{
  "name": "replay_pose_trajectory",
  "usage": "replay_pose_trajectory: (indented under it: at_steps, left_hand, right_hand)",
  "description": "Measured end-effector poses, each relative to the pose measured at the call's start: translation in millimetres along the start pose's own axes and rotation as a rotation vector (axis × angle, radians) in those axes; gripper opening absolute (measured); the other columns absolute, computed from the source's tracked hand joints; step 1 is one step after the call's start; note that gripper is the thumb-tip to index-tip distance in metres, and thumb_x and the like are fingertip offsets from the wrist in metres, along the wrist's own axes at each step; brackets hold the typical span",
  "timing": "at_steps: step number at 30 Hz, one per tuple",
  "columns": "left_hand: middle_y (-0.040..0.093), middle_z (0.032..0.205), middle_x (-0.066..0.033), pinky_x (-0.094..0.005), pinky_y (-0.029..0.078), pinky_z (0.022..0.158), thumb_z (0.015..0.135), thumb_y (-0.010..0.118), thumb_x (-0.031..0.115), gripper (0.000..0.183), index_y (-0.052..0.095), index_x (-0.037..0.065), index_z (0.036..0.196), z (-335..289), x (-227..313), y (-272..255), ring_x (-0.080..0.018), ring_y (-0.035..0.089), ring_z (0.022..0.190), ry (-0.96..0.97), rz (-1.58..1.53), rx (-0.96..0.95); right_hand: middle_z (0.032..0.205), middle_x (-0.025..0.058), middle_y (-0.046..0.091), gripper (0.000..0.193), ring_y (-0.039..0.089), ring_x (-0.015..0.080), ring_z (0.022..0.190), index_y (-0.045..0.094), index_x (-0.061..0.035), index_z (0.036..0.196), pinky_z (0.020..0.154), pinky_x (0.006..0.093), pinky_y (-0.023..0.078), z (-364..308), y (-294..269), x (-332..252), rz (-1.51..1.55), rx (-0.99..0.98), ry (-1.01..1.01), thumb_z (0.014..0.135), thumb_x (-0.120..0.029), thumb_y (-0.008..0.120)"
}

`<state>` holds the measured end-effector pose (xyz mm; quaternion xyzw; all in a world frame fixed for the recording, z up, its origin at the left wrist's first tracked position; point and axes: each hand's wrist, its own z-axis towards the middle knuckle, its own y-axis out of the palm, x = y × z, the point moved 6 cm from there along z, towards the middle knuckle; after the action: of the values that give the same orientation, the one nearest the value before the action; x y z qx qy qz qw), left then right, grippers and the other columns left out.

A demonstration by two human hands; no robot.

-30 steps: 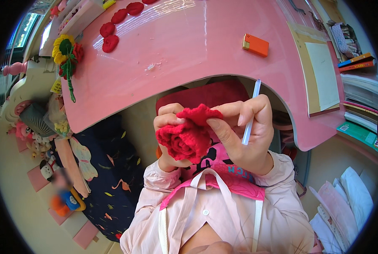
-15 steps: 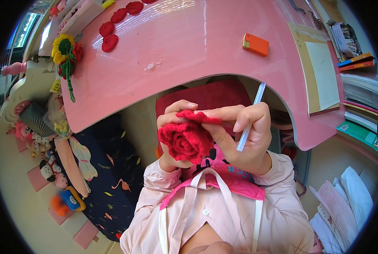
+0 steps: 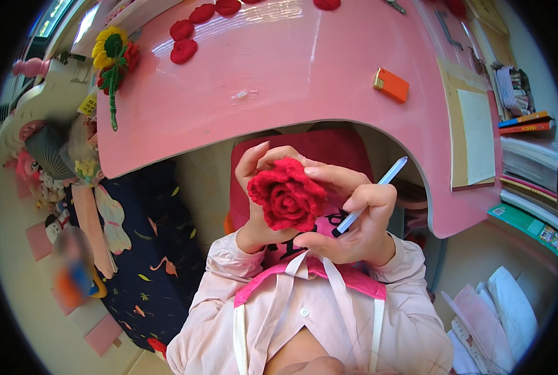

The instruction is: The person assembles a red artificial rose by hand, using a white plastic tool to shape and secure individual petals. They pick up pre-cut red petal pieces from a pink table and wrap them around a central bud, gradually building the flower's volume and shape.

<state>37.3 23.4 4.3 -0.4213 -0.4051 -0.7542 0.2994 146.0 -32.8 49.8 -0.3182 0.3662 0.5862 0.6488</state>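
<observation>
Here, both hands (image 3: 329, 206) cupping red crochet rose (image 3: 288, 195), hook (image 3: 371, 195) in right

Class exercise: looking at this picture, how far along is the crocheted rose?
Done: the red crocheted rose shows a spiral centre with layered petals. In hand: the left hand cups it from behind; the right hand pinches its edge while holding a pale crochet hook. Left: loose red petals lie on the pink desk.

You hold a red crocheted rose (image 3: 287, 197) up near your chest, its spiralled centre and layered petals facing you. A pale blue crochet hook (image 3: 372, 195) slants up and to the right just beside it.
</observation>
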Motion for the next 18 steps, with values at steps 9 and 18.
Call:
replay_pose_trajectory:
  at_steps: [9,18]
  left_hand:
    - [0.048,0.105,-0.0087,-0.0308,0.045,0.076,0.060,0.082,0.006,0.066,0.043,0.006,0.113,7,8,-5,-0.0185,0.051,0.093,0.135,0.446,-0.074]
    - [0.049,0.102,-0.0081,-0.0281,0.044,0.075,0.061,0.083,0.009,0.063,0.041,0.005,0.108,5,1,-12,-0.0173,0.050,0.093,0.110,0.457,-0.017]
  right_hand:
    - [0.128,0.0227,0.038,0.077,0.049,0.0289,0.117,0.024,-0.0138,0.101,0.093,0.0374,0.047,-3,6,16,0.069,0.028,0.092,0.058,-0.004,0.087]
    - [0.128,0.0264,0.039,0.070,0.050,0.0323,0.117,0.024,-0.0127,0.102,0.087,0.0355,0.048,-5,7,28,0.139,0.055,0.169,0.065,0.001,0.081]
